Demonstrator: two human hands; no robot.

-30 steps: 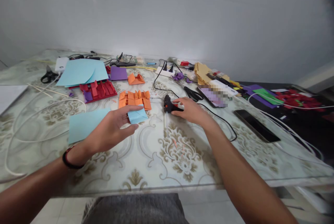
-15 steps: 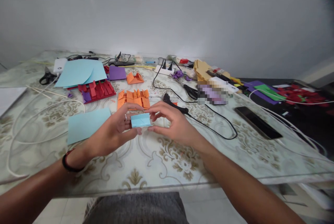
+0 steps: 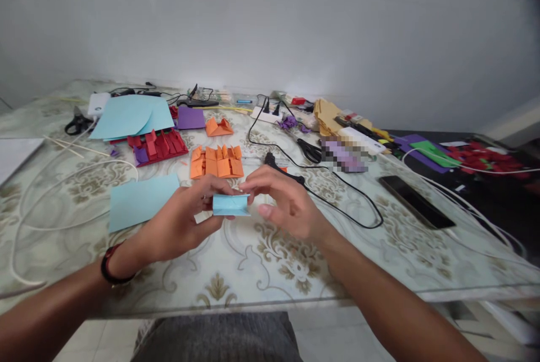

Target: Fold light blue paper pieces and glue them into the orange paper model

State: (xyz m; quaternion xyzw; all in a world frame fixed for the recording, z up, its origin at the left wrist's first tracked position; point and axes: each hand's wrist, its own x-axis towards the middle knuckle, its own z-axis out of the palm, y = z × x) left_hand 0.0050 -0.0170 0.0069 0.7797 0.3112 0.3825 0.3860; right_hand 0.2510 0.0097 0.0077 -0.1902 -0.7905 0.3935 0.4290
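A small folded piece of light blue paper is held at its left end by my left hand, with the fingers behind it and the thumb below. My right hand is at the paper's right end, thumb and fingers apart. Its fingertips are close to the upper right corner; whether they touch it I cannot tell. Just beyond the right hand lies a black glue gun with a cord. Past the blue piece stands a row of folded orange paper. A flat light blue sheet lies beside my left hand.
Folded red paper and larger blue sheets lie at the back left. A white power strip is at the back. Black scissors and a phone lie to the right. White cables loop over both sides.
My right hand has let go of the glue gun and come left to the blue paper, then its thumb moved away from it. The blue piece has turned and come slightly nearer.
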